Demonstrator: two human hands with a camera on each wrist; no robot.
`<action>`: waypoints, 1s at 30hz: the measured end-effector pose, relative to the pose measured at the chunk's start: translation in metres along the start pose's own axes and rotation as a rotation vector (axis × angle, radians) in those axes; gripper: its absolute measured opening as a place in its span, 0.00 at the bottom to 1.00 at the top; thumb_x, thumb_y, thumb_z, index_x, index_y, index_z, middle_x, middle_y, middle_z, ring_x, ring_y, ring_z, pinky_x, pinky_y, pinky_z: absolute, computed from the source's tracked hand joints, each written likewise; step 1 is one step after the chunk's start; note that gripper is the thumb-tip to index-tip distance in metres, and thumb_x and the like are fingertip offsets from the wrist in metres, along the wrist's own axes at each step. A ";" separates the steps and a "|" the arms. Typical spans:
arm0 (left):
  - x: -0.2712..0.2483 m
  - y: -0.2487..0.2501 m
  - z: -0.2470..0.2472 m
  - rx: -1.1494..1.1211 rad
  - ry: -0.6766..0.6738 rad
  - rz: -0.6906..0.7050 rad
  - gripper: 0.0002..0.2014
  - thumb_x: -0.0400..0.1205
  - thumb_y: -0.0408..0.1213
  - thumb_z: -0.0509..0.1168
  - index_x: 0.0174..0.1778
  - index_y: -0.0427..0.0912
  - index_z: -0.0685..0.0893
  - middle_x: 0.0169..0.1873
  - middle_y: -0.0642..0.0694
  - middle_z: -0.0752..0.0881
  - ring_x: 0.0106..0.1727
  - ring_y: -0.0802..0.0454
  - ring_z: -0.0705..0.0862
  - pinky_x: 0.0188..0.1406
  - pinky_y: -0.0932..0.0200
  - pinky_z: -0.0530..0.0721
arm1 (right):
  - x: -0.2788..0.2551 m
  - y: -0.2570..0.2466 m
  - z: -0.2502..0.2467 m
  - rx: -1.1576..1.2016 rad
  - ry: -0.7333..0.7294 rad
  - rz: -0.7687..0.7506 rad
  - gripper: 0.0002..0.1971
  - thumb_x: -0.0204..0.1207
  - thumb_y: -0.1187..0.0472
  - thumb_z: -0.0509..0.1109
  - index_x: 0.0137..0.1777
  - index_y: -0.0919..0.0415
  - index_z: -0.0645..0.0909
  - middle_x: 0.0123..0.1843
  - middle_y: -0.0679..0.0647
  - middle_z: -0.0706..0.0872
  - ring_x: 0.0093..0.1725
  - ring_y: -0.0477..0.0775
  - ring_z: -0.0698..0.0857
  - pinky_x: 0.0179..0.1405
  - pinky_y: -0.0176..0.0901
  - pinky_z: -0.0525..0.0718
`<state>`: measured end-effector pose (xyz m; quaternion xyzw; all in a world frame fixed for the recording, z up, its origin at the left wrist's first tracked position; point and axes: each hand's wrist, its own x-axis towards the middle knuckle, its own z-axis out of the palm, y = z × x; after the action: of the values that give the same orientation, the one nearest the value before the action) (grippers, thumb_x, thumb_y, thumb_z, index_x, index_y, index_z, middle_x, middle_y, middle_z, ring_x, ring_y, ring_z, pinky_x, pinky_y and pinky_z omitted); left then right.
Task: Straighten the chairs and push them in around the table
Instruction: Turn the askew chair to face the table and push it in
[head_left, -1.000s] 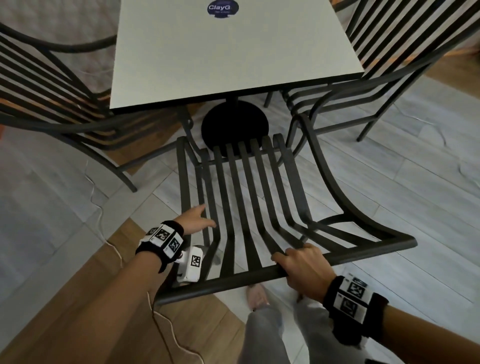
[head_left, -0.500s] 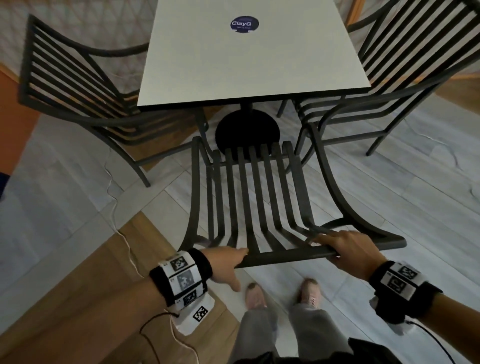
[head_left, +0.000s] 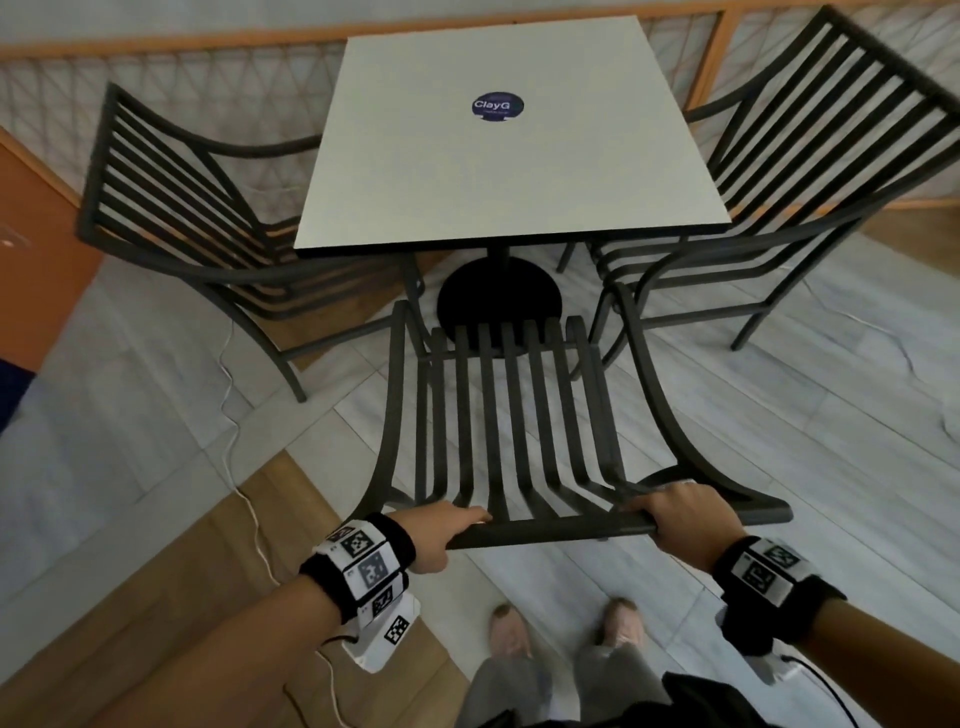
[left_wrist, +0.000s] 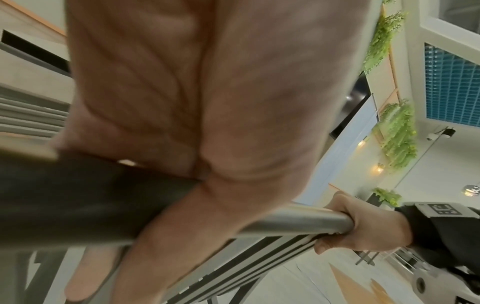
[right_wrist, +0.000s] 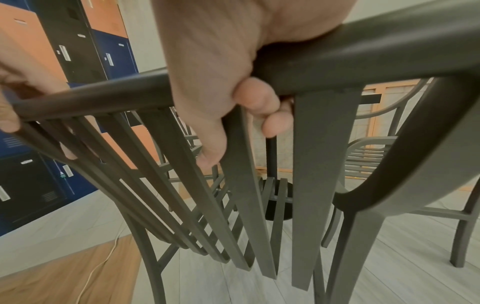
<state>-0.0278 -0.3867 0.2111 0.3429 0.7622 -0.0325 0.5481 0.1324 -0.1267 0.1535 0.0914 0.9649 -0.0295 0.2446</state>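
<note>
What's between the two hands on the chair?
Just bare top rail of the near chair, with its back slats joining below it. The left hand and right hand each have a grip on that rail, seen best in the head view.

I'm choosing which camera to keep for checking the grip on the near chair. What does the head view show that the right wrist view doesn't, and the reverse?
Head view only: the white table top with its round blue sticker, the chairs to either side, the person's shoes, and both wristbands.

Right wrist view only: the right hand's fingertips curled under the top rail, and blue and orange lockers behind.

Both: the near chair, its top rail gripped by the right hand, with the left hand on the rail's other end.
</note>
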 end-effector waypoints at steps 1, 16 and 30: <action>-0.001 -0.002 -0.003 -0.006 0.016 0.000 0.37 0.78 0.20 0.56 0.81 0.54 0.60 0.69 0.38 0.75 0.65 0.39 0.79 0.56 0.53 0.80 | 0.004 0.000 -0.001 -0.001 0.006 0.002 0.14 0.78 0.57 0.59 0.57 0.41 0.81 0.43 0.48 0.88 0.43 0.50 0.87 0.42 0.42 0.83; 0.026 -0.038 -0.047 -0.094 0.292 -0.005 0.31 0.78 0.24 0.57 0.74 0.58 0.72 0.66 0.43 0.79 0.63 0.43 0.81 0.66 0.43 0.81 | 0.058 -0.001 -0.047 0.019 0.038 -0.019 0.08 0.77 0.59 0.63 0.50 0.52 0.84 0.35 0.48 0.77 0.42 0.56 0.84 0.37 0.43 0.74; 0.046 -0.029 -0.064 -0.079 0.490 0.023 0.24 0.79 0.26 0.59 0.66 0.56 0.80 0.61 0.46 0.84 0.70 0.44 0.76 0.76 0.22 0.32 | 0.086 0.027 -0.066 0.065 0.075 0.030 0.10 0.76 0.48 0.68 0.52 0.50 0.84 0.47 0.53 0.88 0.50 0.57 0.85 0.42 0.47 0.80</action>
<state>-0.1034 -0.3589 0.1879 0.3273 0.8690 0.0878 0.3604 0.0325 -0.0799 0.1706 0.1149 0.9704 -0.0539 0.2053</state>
